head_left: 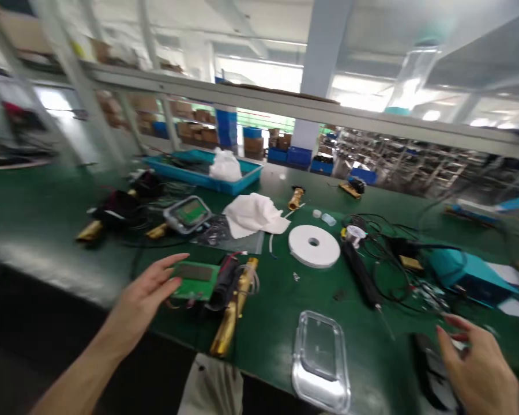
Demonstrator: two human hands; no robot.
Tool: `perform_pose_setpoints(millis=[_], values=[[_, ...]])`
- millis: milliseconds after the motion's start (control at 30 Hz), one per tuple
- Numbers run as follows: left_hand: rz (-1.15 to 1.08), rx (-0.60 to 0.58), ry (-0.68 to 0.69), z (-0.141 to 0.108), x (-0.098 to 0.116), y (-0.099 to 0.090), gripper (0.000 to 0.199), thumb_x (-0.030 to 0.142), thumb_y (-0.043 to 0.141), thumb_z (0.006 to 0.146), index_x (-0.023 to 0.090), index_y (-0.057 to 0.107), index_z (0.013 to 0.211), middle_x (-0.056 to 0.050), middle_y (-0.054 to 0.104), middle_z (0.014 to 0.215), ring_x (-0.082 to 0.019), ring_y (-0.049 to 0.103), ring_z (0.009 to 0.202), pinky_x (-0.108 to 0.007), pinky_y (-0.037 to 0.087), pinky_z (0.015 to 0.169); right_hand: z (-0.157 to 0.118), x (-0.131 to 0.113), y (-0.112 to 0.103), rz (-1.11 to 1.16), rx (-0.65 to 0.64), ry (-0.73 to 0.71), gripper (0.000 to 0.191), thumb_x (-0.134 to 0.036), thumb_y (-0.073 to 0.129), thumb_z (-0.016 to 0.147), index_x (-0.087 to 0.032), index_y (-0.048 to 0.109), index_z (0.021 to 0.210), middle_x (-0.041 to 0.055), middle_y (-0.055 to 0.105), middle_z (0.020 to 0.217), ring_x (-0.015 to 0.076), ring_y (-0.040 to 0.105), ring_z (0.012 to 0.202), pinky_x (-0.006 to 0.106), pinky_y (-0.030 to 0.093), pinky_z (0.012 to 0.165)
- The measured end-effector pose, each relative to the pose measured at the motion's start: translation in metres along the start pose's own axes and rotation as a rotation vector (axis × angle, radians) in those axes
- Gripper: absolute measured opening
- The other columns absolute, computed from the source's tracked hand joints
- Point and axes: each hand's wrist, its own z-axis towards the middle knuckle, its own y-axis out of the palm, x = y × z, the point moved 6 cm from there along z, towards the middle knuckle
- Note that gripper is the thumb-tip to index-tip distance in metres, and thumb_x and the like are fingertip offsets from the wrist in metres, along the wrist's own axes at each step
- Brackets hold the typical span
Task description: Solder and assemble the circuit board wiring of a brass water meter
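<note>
My left hand [149,288] grips the left edge of a green circuit board [207,282] with a grey display, its thumb and fingers closed on it. Against the board's right side lie a dark wrapped bundle [225,285] and a brass-coloured tube [231,323] with wires. Far to the right, my right hand [480,357] hovers with thumb and fingers apart, beside a black and grey object [432,372] blurred by motion. Between the hands, a clear plastic cover [320,360] lies near the table's front edge.
Mid-table are a white tape roll [305,253], a white cloth [255,214] and a black-handled pointed tool [363,274]. A solder spool [353,235], tangled cables and a teal box [469,274] occupy the right. A blue tray [229,185] and another framed display unit [187,214] stand farther back.
</note>
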Motion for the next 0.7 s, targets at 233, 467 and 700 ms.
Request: perform_pose_setpoints(millis=[233,467,700], values=[[-0.375,-0.037,-0.173,-0.012,-0.003,-0.004,0.047,0.03,0.057,0.082,0.019,0.045,0.126,-0.007,0.066,0.109,-0.019,0.064,0.093,-0.03,0.048,0.084,-0.052,-0.275,0.014,0.635,-0.031,-0.805,0.015,-0.023,0.053,0.087,-0.022,0.056,0.102,0.0037,0.062,0.091,0.0159,0.058,0.084,0.027,0.049,0.072],[-0.389,-0.068,-0.126,-0.018,0.001,-0.006,0.043,0.027,0.054,0.084,0.019,0.045,0.126,-0.007,0.065,0.108,-0.018,0.062,0.091,-0.028,0.047,0.08,-0.081,-0.404,0.057,0.6,-0.195,-0.934,0.039,-0.025,0.067,0.078,-0.016,0.051,0.113,0.0096,0.062,0.104,0.0256,0.055,0.097,0.042,0.05,0.081],[-0.401,-0.091,-0.135,-0.016,-0.005,-0.007,0.05,0.027,0.053,0.085,0.02,0.038,0.132,-0.006,0.066,0.104,-0.018,0.062,0.088,-0.029,0.046,0.079,-0.081,-0.409,0.074,0.542,-0.177,-0.965,0.026,-0.028,0.068,0.078,-0.016,0.056,0.098,0.0067,0.064,0.091,0.023,0.055,0.089,0.038,0.047,0.076]])
